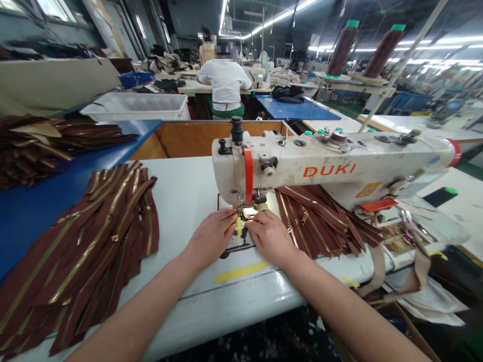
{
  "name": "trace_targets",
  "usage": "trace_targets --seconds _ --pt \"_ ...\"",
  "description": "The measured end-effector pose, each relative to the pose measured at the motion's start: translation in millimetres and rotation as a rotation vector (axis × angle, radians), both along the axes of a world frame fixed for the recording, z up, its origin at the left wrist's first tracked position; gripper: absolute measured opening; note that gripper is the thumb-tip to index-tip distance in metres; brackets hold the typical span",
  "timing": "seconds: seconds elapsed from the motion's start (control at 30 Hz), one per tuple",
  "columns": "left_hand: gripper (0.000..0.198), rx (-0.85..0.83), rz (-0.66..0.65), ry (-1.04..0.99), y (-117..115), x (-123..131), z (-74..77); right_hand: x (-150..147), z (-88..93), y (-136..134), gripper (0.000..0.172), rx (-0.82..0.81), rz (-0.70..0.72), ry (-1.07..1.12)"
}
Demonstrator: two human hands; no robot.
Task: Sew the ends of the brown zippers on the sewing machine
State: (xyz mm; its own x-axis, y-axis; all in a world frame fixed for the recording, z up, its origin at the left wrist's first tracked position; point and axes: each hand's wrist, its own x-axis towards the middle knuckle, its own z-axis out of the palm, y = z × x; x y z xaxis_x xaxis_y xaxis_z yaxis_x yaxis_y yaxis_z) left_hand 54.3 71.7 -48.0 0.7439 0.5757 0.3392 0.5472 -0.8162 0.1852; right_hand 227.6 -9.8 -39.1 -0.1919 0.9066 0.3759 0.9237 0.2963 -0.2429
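Observation:
Both hands work at the needle area of a white sewing machine point(287, 168) with orange lettering. My left hand point(215, 234) lies left of the presser foot, fingers pressed together and tips bent down. Opposite it, my right hand point(269, 236) is closed with its fingers curled at the foot's right side. Whatever lies under the fingertips is hidden or too small to make out. A brown pile of zippers point(317, 221) with gold teeth rests behind and right of my right hand. More brown zippers point(101, 241) spread over the table on the left.
A blue table point(147, 131) at the left bears another zipper bundle point(45, 143). Brown thread cones point(341, 50) stand on a rack at the upper right. A small tray point(400, 244) with scissors sits right. Ahead, a person in a white shirt point(225, 83) sits beyond a white bin point(139, 106).

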Motion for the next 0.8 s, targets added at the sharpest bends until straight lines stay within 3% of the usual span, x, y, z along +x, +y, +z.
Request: trace_targets --seconds 0.3,0.53,0.6,0.67,0.8 --pt "0.034 0.029 -0.017 -0.002 -4 -5 4.2 0 -2.3 0 0.021 0.027 0.012 0.016" --pt "0.035 0.053 -0.064 0.041 -81 -54 12.0 -2 -5.7 -3 0.020 0.090 0.046 0.079" --pt "0.035 0.035 -0.081 0.058 -93 -62 17.6 -3 -5.8 -2 0.020 0.107 0.051 0.073" --pt "0.034 0.028 -0.089 0.051 -90 -62 24.7 -3 -4.8 -2 0.020 0.121 0.059 0.056" --pt "0.038 0.051 -0.073 0.069 -53 -43 40.7 -7 -0.2 -10 0.019 0.120 0.093 0.021"
